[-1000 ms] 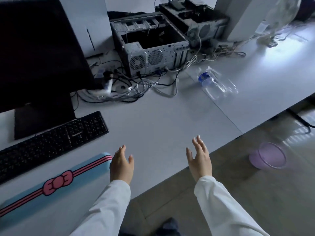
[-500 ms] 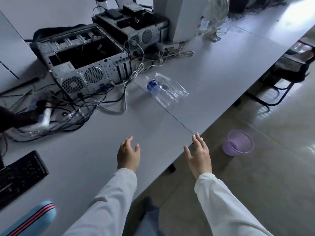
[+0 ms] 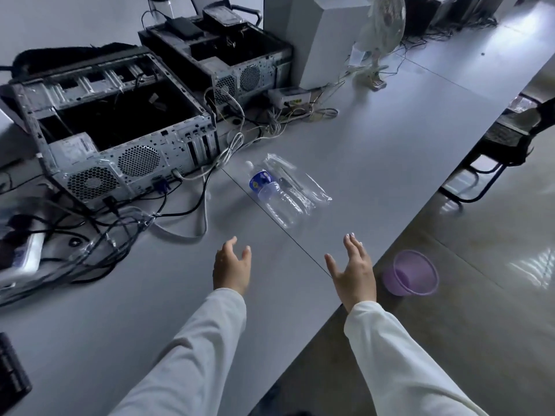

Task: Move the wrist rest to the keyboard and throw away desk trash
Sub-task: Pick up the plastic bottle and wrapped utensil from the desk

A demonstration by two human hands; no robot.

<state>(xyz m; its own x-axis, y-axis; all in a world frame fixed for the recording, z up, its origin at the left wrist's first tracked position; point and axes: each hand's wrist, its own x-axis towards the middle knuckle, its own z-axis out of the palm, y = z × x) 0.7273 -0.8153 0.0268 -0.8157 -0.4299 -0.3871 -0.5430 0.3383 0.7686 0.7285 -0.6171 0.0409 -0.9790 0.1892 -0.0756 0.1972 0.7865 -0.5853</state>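
Observation:
A clear plastic bottle (image 3: 274, 199) with a blue label lies on its side on the grey desk (image 3: 375, 151), touching a clear plastic wrapper (image 3: 303, 183) at its right. My left hand (image 3: 231, 267) hovers open over the desk, short of the bottle. My right hand (image 3: 354, 273) is open near the desk's front edge, to the bottle's right and nearer to me. A purple bin (image 3: 413, 277) stands on the floor just right of my right hand. Only a corner of the black keyboard (image 3: 10, 373) shows at the far left. The wrist rest is out of view.
Two open computer cases (image 3: 111, 127) (image 3: 228, 52) sit at the back with a tangle of cables (image 3: 126, 223) and a power strip (image 3: 21, 256). A small white fan (image 3: 378, 34) stands at the far right. A black chair (image 3: 504, 145) is beside the desk.
The view has swung right: the wrist rest and most of the keyboard have left the frame. Both open hands have come closer to the bottle and wrapper.

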